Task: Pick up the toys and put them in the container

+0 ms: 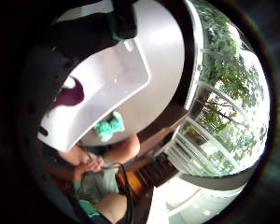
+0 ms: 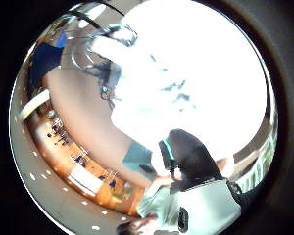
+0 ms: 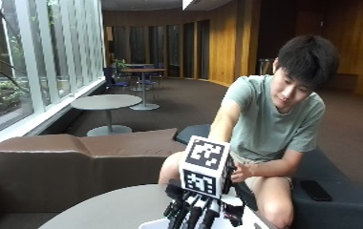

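Gloved fingers of my right hand (image 3: 200,210) sit closest to the outside camera, pointing straight down over the near edge of the round grey table (image 3: 105,210). From what I can make out they hang fairly straight and side by side, and I see nothing pinched between them, so I read the hand as open; whether the fingertips touch anything below I cannot tell, since they run off the bottom of that view.

Taking the white container (image 1: 107,88) as my landmark: the little-finger palm camera looks right down into it, so my palm is over it. It is a rectangular tray with raised walls and rounded corners, resting on the table. Inside it, toward one end and partly hidden behind the dark glove, lies a dark purple toy (image 1: 70,96) with a small white patch beside it; I cannot say what kind of toy it is. Outside the container, just beside one of its long walls and lying on the bare tabletop, is a small teal toy (image 1: 109,127) with a knitted or fuzzy look. It is near the wall, though I cannot tell if it touches it.

Beyond the container's far side sits the person, on a dark bench, leaning forward, with the bare hand (image 3: 237,172) resting in the lap, well apart from the tray.
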